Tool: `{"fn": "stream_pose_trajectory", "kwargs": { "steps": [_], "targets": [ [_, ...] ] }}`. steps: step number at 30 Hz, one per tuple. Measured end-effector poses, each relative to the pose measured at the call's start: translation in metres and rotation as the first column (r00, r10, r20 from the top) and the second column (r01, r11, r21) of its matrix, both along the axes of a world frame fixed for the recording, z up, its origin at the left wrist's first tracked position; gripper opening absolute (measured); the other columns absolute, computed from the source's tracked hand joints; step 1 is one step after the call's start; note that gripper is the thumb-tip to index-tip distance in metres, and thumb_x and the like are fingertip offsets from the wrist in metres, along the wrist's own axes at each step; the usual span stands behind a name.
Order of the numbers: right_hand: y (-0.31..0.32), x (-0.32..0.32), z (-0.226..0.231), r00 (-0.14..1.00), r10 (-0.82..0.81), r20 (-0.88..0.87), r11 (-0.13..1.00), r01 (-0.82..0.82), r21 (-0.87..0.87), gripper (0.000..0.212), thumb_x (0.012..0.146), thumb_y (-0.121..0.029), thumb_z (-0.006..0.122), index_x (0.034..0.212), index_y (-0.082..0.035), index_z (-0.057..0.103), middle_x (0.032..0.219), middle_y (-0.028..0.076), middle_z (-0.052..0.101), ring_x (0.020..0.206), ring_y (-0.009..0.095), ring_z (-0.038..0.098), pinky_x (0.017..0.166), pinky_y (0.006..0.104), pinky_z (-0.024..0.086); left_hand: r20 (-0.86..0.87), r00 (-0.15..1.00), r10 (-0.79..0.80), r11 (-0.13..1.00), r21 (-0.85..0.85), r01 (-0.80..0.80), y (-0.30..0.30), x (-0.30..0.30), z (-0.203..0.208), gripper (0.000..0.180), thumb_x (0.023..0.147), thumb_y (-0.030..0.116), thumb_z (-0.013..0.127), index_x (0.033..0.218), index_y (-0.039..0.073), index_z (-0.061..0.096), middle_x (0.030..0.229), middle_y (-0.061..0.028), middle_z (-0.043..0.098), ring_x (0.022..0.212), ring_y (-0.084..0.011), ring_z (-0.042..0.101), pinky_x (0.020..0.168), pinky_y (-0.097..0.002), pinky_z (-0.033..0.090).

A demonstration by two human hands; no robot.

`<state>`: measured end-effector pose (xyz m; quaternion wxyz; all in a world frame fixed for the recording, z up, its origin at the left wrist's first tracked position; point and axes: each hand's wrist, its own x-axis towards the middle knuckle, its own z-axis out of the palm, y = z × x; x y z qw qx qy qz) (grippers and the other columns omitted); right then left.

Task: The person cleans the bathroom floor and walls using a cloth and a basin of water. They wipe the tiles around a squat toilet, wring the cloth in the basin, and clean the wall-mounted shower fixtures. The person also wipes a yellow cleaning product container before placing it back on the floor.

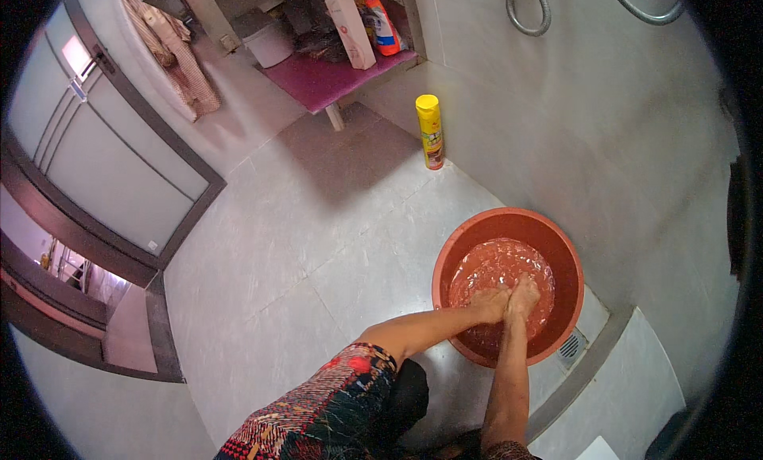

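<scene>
Red-brown basin [569,273]: round, mouth upward, axis upright; stands at the right edge of the floor [254,253], near the wall [604,142]. Contents: rippled water [509,257].

My left hand [490,303] and right hand [523,297]: pressed together inside the rim, at the water, pointing away from me; whether anything lies between them, I cannot tell.

My forearms: both cross the basin's near rim and hide parts of it; patterned sleeve [318,396] on the left.

Yellow can [430,134]: upright, at the floor's far edge, beside the wall. Drain grate [571,348]: just beside the basin, nearer me.

Purple shelf [322,82]: beyond; pale box [350,32] and orange pack [384,27] near its right end, white tub [270,44] toward the left.

Room: grey tiles; framed door [131,142] on the left; metal hose [547,13] on the wall.
</scene>
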<state>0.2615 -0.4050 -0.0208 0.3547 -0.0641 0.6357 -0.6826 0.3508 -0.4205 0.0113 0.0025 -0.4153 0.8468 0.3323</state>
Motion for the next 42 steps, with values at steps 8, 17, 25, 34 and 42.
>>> {"fn": "stream_pose_trajectory", "kwargs": {
  "steps": [8,17,25,34,42],
  "targets": [
    [0.016,-0.003,0.131,0.95,0.307,0.054,0.8,-0.227,-0.555,0.028,0.092,-0.022,0.051,0.069,-0.009,0.044,0.053,-0.002,0.038,0.045,0.009,0.04,0.048,0.0245,0.04,-0.311,0.915,0.256,0.092,0.951,0.297,-0.05,0.028,0.094,0.034,0.075,0.021,0.072,0.1,0.002,0.058,0.095,-0.0106,0.063,0.084,-0.023,0.064,0.052,-0.0334,0.054],
    [0.022,-0.004,0.155,0.904,0.388,-0.178,0.792,-0.426,-0.438,0.03,0.095,-0.022,0.045,0.069,-0.006,0.043,0.052,-0.003,0.035,0.044,0.007,0.036,0.042,0.0236,0.032,-0.109,0.994,-0.024,0.44,0.891,0.109,-0.024,0.016,0.132,0.024,0.068,0.025,0.074,0.063,0.016,0.053,0.057,0.0033,0.05,0.045,-0.0066,0.039,0.039,-0.021,0.026],
    [0.013,-0.009,0.084,0.934,0.291,-0.207,0.913,-0.336,-0.232,0.028,0.094,-0.022,0.048,0.07,-0.008,0.048,0.055,-0.003,0.041,0.043,0.006,0.038,0.038,0.0215,0.03,-0.316,0.948,0.023,0.9,0.419,0.117,0.0,0.002,0.047,0.03,0.071,0.024,0.062,0.085,-0.002,0.063,0.073,-0.0203,0.063,0.069,-0.032,0.061,0.068,-0.0382,0.049],
    [0.019,-0.005,0.013,0.991,0.128,-0.04,0.991,-0.129,-0.026,0.035,0.095,-0.027,0.041,0.068,-0.007,0.048,0.053,-0.001,0.041,0.043,0.009,0.038,0.039,0.0248,0.032,0.007,1.0,-0.025,0.998,0.062,0.025,0.019,0.014,0.033,0.024,0.076,0.016,0.05,0.074,-0.002,0.066,0.079,-0.0245,0.064,0.078,-0.0401,0.064,0.069,-0.0488,0.05],
    [0.022,-0.028,-0.001,0.922,-0.088,0.378,0.965,0.173,-0.196,0.022,0.093,-0.024,0.045,0.082,-0.006,0.051,0.067,0.003,0.05,0.055,0.011,0.046,0.05,0.0245,0.042,-0.443,0.891,-0.1,0.991,0.038,0.13,0.01,0.012,0.016,0.036,0.084,0.02,0.055,0.11,0.001,0.04,0.083,-0.021,0.062,0.073,-0.0353,0.063,0.064,-0.0459,0.048]
  ]
}}
